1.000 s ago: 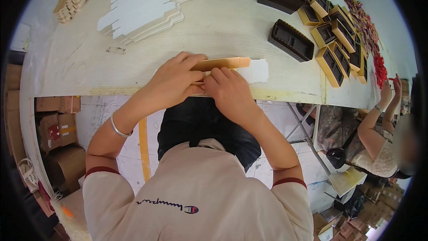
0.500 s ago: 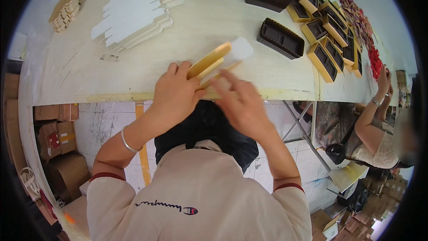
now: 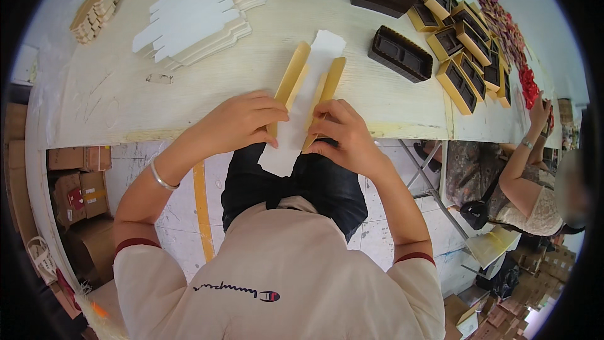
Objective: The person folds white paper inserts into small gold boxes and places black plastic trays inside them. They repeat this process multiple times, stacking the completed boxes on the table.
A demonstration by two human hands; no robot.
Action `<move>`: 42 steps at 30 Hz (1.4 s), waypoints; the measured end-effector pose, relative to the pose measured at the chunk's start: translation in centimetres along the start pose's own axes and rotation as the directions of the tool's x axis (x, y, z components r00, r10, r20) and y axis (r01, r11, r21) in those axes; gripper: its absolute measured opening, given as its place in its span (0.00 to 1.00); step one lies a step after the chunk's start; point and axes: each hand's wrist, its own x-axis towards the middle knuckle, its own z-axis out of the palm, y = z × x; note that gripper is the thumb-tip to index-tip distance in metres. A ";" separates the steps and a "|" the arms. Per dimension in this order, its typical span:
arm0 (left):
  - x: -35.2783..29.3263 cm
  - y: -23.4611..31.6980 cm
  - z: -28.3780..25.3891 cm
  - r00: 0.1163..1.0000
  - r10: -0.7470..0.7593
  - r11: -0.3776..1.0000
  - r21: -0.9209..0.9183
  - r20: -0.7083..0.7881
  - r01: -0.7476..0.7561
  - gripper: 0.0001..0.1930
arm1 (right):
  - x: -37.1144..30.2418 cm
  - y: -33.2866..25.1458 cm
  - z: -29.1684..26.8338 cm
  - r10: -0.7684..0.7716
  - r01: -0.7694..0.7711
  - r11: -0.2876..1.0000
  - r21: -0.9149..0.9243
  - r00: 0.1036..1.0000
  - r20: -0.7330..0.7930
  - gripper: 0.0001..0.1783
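Card blank [image 3: 293,132] overhangs table edge [image 3: 402,130] | room toward white stack [image 3: 195,19] | left hand [image 3: 251,118], right hand [image 3: 343,135] angled inward, each pinching a gold wall [image 3: 292,75]

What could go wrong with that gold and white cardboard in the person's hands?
The near end of the cardboard sticks out past the table edge, above the dark trousers, so it might bend or slip down. Its gold sides stand up with the left hand and right hand holding one each; if either lets go, that side could flop or spring open.
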 end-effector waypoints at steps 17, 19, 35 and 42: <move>2.1 1.3 3.3 0.963 -0.199 0.965 -0.210 -0.180 0.160 0.12 | 0.6 -1.8 -0.1 0.124 -0.123 0.985 0.121 0.992 -0.001 0.28; 2.0 1.4 3.3 0.948 -0.255 0.957 -0.193 -0.188 0.219 0.12 | -0.3 -2.5 -0.1 0.092 -0.092 0.996 -0.003 0.996 0.015 0.32; 2.4 1.5 4.1 0.904 -0.371 0.772 -0.611 -0.211 0.175 0.11 | 0.9 -0.3 3.0 0.357 -0.211 0.902 0.377 0.854 -0.377 0.11; 1.8 2.5 5.6 0.847 -0.251 0.954 -0.270 -0.468 0.133 0.07 | 0.4 -0.9 3.0 -0.137 -0.008 0.896 -0.445 0.946 -0.292 0.14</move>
